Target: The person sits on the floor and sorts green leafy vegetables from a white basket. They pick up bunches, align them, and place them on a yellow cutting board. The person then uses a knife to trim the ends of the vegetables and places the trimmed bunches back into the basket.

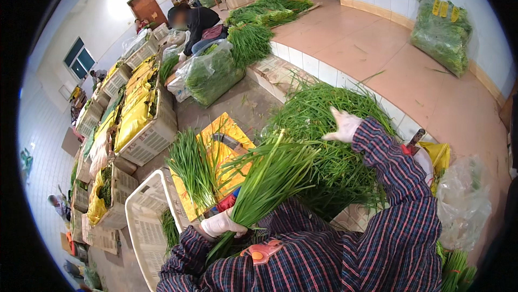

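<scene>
A loose bunch of garlic chives (275, 181) is gripped in my white-gloved left hand (224, 224), its leaves fanning up and to the right. My right hand (343, 126), gloved too, is held over a big tangled heap of garlic chives (340, 157) with thumb and finger spread and nothing in it. On a yellow-orange board (186, 197) left of the held bunch lies a neater bundle of chives (191, 165). A dark grey blade-like piece (226, 140) rests on the same board; its kind is unclear.
A white plastic basket (162, 184) stands at my left, with a few chives inside. Crates with yellow bags (137, 114) line the left. Ahead, a person in black (202, 25) bends near a bagged bundle (216, 73). A tiled step (324, 71) rises at the right.
</scene>
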The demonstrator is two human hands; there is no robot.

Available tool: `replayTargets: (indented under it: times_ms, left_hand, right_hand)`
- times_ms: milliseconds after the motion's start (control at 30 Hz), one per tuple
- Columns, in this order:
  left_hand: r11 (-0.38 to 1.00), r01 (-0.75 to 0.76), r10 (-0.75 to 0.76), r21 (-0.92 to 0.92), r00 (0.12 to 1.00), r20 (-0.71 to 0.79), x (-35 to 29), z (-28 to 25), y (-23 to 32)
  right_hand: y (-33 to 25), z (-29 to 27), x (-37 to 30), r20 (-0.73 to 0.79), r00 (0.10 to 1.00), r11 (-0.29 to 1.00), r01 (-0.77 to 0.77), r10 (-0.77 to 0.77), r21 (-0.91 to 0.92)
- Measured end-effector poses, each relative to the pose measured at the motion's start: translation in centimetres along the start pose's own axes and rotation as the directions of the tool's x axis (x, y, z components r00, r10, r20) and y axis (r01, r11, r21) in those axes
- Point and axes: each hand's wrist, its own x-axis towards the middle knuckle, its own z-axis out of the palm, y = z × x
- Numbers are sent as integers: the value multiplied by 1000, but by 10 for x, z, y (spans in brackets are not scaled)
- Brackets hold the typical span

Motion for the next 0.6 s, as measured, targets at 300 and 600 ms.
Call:
replayTargets:
  times_ms: [300, 600]
  left_hand:
    - [618, -486, 546, 618, 831, 107, 29, 23, 19]
    - [948, -242, 247, 205, 969, -1, 24, 24, 14]
  right_hand:
    - [-88, 33, 6, -70, 976, 976, 197, -204, -96]
    - [-61, 76, 28, 28, 959, 956, 281, -284, 80]
